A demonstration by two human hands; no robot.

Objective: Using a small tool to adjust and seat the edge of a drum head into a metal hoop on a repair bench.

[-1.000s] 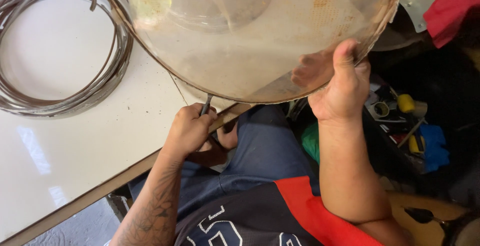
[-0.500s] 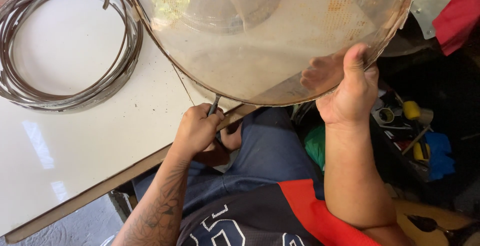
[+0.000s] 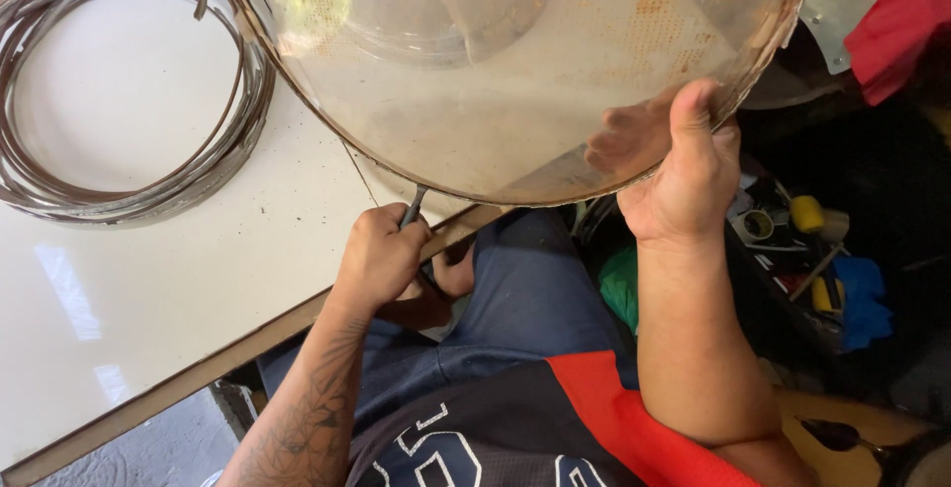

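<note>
A large round metal pan with a shiny, rust-speckled inside fills the top of the view, tilted toward me. My right hand grips its lower right rim, thumb up against the inner surface. My left hand is closed around a thin dark metal tool whose tip meets the pan's lower rim, just above the edge of the white table. A second metal vessel is reflected or seen behind the pan's top.
A coil of thin metal strip lies on the table at upper left. To the right, below table level, sit yellow and blue tools and tape rolls on the floor. A red cloth hangs at upper right.
The view has shifted slightly and the pan sits a little higher and to the right in the picture. Both hands keep their grips.
</note>
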